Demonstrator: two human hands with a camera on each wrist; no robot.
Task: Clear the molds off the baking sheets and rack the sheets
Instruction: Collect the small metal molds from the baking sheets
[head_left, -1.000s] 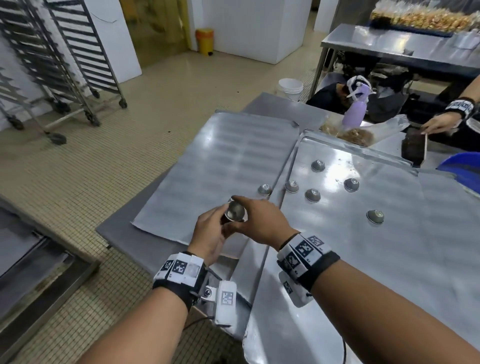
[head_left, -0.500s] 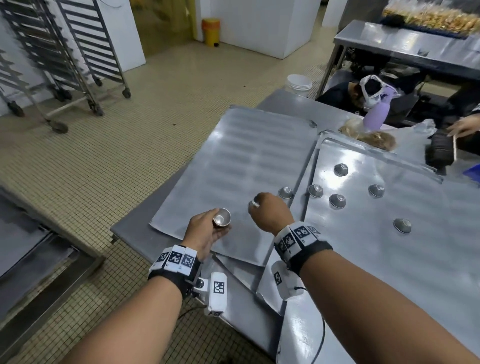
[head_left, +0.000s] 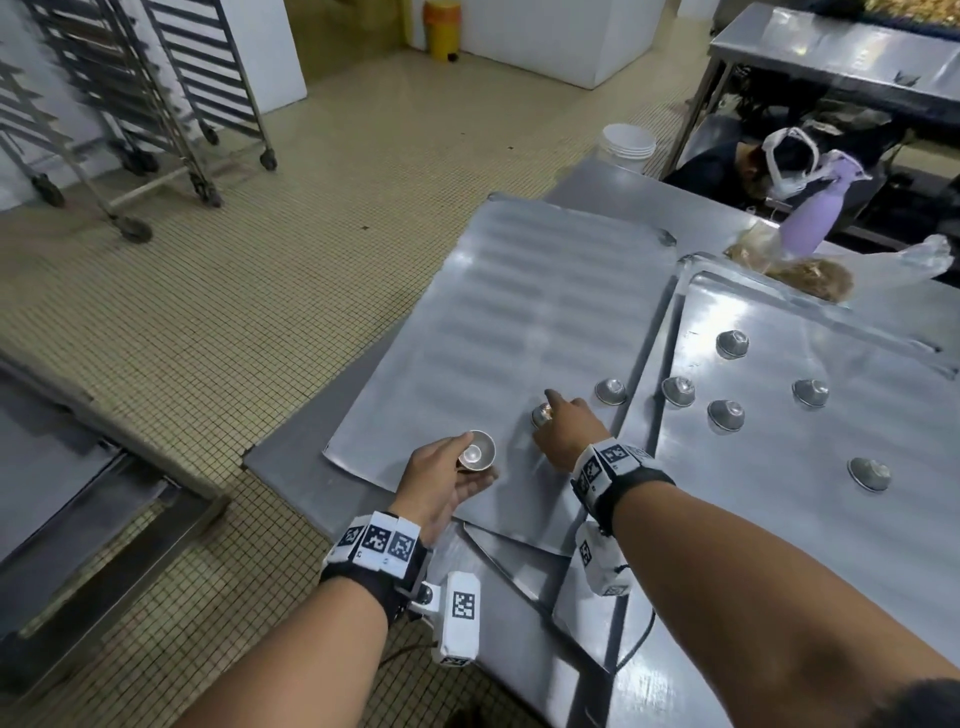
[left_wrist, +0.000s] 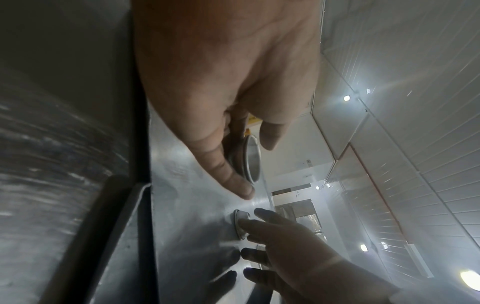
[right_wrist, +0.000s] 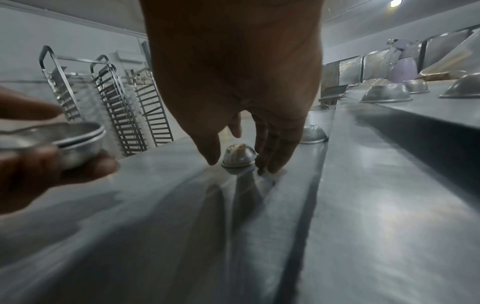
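My left hand (head_left: 475, 465) grips a small stack of nested metal molds (head_left: 477, 453), rims up, just above the near part of the left baking sheet (head_left: 519, 312). The stack shows side-on in the left wrist view (left_wrist: 253, 158) and the right wrist view (right_wrist: 75, 142). My right hand (head_left: 550, 415) reaches down over an upturned mold (head_left: 540, 414) on that sheet. Thumb and fingers pinch the mold (right_wrist: 239, 154) from both sides while it sits on the sheet. Another mold (head_left: 611, 391) lies beyond it. Several molds, one of them (head_left: 725, 414), dot the right sheet (head_left: 779, 545).
Wheeled tray racks (head_left: 156, 93) stand far left across the tiled floor. A purple spray bottle (head_left: 810, 218) and a bag of crumbs (head_left: 810, 278) sit at the table's far side. A person (head_left: 727, 171) crouches behind it, by white buckets (head_left: 626, 143).
My hands have parted: the left keeps the mold stack and has dropped back toward me, while the right has reached forward and come down onto a mold on the left sheet.
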